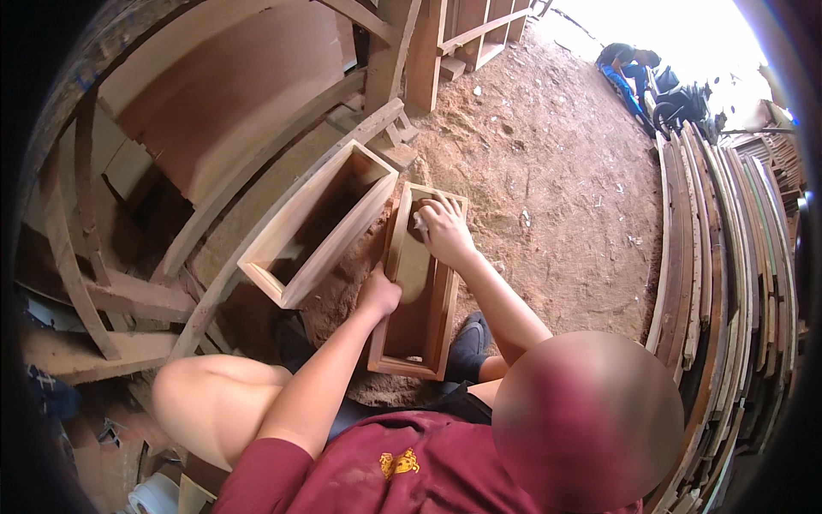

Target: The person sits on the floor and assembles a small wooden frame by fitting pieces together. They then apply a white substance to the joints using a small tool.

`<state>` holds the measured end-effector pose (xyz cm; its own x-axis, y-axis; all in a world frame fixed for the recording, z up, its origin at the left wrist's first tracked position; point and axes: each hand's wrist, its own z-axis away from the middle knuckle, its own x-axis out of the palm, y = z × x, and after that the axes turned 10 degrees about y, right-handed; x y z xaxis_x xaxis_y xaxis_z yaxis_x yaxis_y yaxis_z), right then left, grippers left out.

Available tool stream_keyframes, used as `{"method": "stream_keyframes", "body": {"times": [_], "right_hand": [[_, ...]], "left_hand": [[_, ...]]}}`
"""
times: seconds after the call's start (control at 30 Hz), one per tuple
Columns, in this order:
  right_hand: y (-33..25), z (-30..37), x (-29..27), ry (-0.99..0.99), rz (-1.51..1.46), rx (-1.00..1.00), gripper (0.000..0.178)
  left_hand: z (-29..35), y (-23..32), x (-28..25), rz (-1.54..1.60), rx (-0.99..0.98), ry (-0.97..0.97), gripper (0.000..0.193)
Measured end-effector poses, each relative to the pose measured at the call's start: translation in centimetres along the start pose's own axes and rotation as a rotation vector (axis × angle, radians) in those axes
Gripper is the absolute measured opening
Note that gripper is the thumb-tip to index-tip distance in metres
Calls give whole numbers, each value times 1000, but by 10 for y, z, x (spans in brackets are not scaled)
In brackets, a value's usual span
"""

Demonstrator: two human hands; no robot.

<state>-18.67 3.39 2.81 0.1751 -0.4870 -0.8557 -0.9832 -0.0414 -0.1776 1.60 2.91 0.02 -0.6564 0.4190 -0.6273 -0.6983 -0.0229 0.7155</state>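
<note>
A long, open-topped wooden box (447, 295), shaped like a drawer, lies lengthwise in front of me. My left hand (379, 293) is closed on its left wall, with the fingers partly hidden. Over the far end of the box is my right hand (446, 230), its fingers bent around a small whitish wad (419, 221) that may be cloth. A small pale scrap (414, 359) rests at the near end inside the box. Just to the left, a second wooden box (338, 236) of similar shape sits tilted, its open side up.
Wooden frames (282, 146) and panels fill the left side. Long boards (715, 257) are stacked on the right. Brown dirt floor (556, 188) with wood chips stretches ahead. Another person (629, 64) is beside a two-wheeled vehicle (681, 98) at the far right.
</note>
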Motion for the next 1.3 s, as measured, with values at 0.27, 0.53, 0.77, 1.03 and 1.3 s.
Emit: {"method": "stream_keyframes", "body": {"times": [0.27, 0.53, 0.77, 1.03, 1.3], "right_hand": [[9, -12, 17, -165, 0, -87, 38], [10, -8, 12, -185, 36, -168, 42], [3, -7, 11, -167, 93, -129, 35], [1, -8, 13, -196, 93, -117, 28], [6, -12, -11, -178, 10, -51, 32]], "left_hand": [[9, 14, -12, 28, -65, -17, 51], [7, 16, -11, 22, -62, -23, 50], [2, 3, -3, 13, -45, -37, 62], [6, 13, -9, 75, -36, -20, 49], [14, 24, -21, -30, -37, -41, 55]]}}
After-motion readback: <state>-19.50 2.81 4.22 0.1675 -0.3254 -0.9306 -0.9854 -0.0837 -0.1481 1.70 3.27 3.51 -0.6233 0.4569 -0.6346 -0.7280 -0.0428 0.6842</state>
